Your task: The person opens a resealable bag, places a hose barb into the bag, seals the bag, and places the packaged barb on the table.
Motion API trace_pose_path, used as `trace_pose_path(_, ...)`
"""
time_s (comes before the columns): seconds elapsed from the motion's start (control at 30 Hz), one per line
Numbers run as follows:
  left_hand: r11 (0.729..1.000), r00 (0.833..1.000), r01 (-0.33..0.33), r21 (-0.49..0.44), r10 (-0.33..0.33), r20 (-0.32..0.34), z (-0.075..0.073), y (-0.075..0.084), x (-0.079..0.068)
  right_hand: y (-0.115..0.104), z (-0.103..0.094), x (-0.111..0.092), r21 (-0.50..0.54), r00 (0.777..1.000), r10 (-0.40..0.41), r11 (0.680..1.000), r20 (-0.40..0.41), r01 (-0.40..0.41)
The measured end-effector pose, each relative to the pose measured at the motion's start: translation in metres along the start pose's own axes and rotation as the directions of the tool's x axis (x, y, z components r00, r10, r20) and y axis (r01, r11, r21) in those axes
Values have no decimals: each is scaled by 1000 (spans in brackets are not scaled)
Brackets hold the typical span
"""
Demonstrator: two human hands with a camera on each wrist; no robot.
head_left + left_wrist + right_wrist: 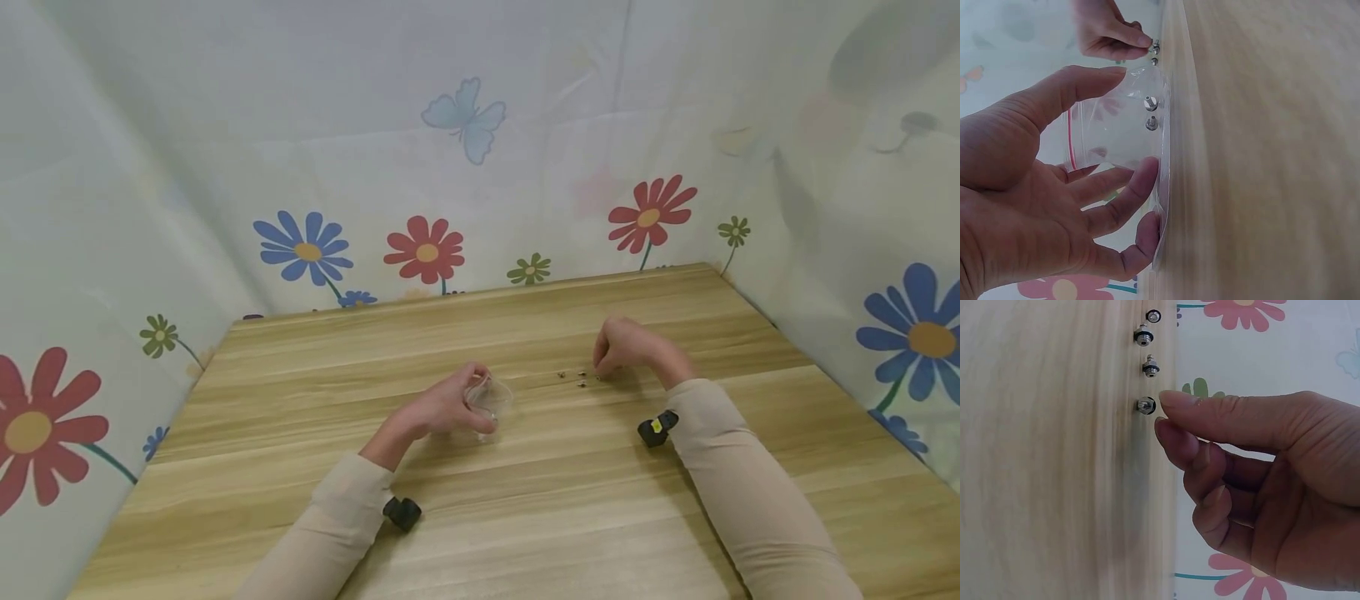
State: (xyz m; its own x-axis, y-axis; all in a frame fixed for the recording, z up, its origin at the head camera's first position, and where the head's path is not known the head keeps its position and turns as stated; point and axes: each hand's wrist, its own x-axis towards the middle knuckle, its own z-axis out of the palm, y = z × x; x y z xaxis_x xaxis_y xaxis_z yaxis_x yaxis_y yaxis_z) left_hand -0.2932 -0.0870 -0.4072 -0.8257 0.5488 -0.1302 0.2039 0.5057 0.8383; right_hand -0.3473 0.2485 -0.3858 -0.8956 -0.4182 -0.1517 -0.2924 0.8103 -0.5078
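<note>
My left hand (457, 404) holds a clear zip bag (1116, 134) with a red line along its mouth. Its thumb is on one side of the bag and curled fingers on the other. Several small metal fittings (1150, 365) with dark rings lie in a loose group on the table, right of the bag. Two fittings (1151, 112) show through the plastic in the left wrist view; I cannot tell whether they are inside or behind it. My right hand (626, 343) is beside the group, thumb and index fingertips slightly apart, close to the nearest fitting (1146, 405).
The wood-grain table (525, 517) spreads under both arms. Pale cloth (360, 150) printed with flowers and a butterfly hangs behind it and at both sides. A small black camera (657, 428) sits on the right wrist, another camera (402, 513) on the left.
</note>
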Motion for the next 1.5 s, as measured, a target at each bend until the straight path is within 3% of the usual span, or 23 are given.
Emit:
trace_pose_path(0.17, 1000, 1000, 9, -6, -9, -2, 0, -2, 0, 2, 2, 2, -10, 999, 29, 1000, 29, -29)
trace_pose_path(0.5, 1000, 1000, 2, 5, -2, -4, 1, -4, 1, 10, 3, 3, 8, 996, -74, 997, 45, 74)
trace_pose_path(1.27, 1000, 1000, 8, 13, -8, 11, 2, -2, 1, 8, 9, 8, 26, 998, -25, 999, 54, 24)
trace_pose_path(1.5, 1000, 1000, -1, 9, 0, 20, 1, -2, 1, 7, 8, 7, 19, 999, -34, 999, 21, 34)
